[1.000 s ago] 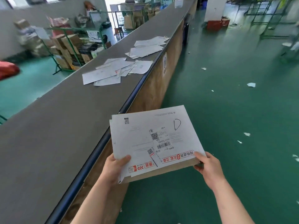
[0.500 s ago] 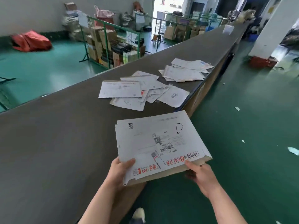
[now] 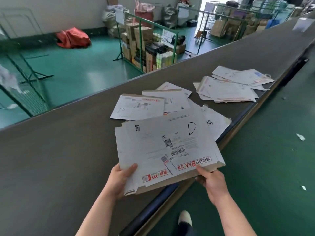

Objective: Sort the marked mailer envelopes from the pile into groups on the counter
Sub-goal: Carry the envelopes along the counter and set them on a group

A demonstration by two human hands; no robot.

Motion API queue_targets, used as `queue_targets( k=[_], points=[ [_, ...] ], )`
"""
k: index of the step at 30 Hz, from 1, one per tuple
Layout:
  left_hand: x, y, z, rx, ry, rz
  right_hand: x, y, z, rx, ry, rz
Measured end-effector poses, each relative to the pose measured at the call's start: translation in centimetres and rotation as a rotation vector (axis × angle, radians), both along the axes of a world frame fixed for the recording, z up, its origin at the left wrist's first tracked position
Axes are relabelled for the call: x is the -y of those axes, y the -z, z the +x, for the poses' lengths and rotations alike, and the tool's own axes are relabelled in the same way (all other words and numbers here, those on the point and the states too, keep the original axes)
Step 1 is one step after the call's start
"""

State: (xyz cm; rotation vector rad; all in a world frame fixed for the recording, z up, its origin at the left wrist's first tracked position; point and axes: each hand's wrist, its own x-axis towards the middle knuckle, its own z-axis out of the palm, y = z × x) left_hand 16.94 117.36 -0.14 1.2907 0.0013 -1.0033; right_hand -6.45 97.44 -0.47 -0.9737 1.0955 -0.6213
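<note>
**Stack of D mailers held over counter edge**

Counter (image 3: 51,167): long, dark grey, runs diagonally, dark blue rail along its near edge. Green floor (image 3: 272,167) right of the right-hand fingers, with small paper scraps on it.

Stack (image 3: 167,150): several flat white card mailers with brown kraft edges, held roughly level above the counter's near edge. Top mailer has a hand-drawn black "D" near its far right corner, QR code and barcode mid-face, another QR code far left, red band with Chinese print and a big "8" along the near edge, red chevrons beside the left thumb. Small print too blurred to read.

Near pile (image 3: 150,106): loose white mailers on the counter just past the fingers, partly under the stack's far edge; leftmost one shows a black "D". Far pile (image 3: 235,86): more white mailers, beyond and right, apart from the near pile; marks unreadable.

Left hand (image 3: 119,179): thumb on top, fingers under, clamped on the stack's near left corner. Right hand (image 3: 211,181): thumb on top of the near right edge, fingers curled underneath, gripping the stack.

Shoe (image 3: 185,218) below the hands, on the floor.
</note>
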Motion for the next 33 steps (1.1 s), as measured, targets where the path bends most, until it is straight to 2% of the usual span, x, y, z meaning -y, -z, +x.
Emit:
queue_targets(
  k=[8,12,19,24,26,30,33],
  points=[
    [6.4,0.4,-0.1,0.058,-0.383,0.180,16.7,0.6,6.3,-0.002,-0.276,-0.016],
    [6.9,0.0,-0.9,0.126,-0.559,0.287,21.9,0.8,10.9,0.058,-0.285,-0.019],
    [4.2,-1.4,-3.4,0.062,-0.693,0.410,26.2,2.8,18.5,0.065,-0.274,0.085],
    [2.0,-0.7,-5.1,0.025,-0.815,0.466,24.9,4.5,20.3,-0.019,-0.331,0.310],
    [1.1,-0.6,-5.6,0.013,-0.846,0.477,22.3,5.9,19.7,-0.099,-0.362,0.331],
    [-2.3,-1.0,-7.5,0.011,-0.915,0.493,14.1,7.0,18.4,-0.223,-0.583,0.262],
    [-5.2,-1.4,-9.3,0.021,-0.977,0.468,8.6,6.4,17.6,-0.231,-0.844,0.093]
  ],
)
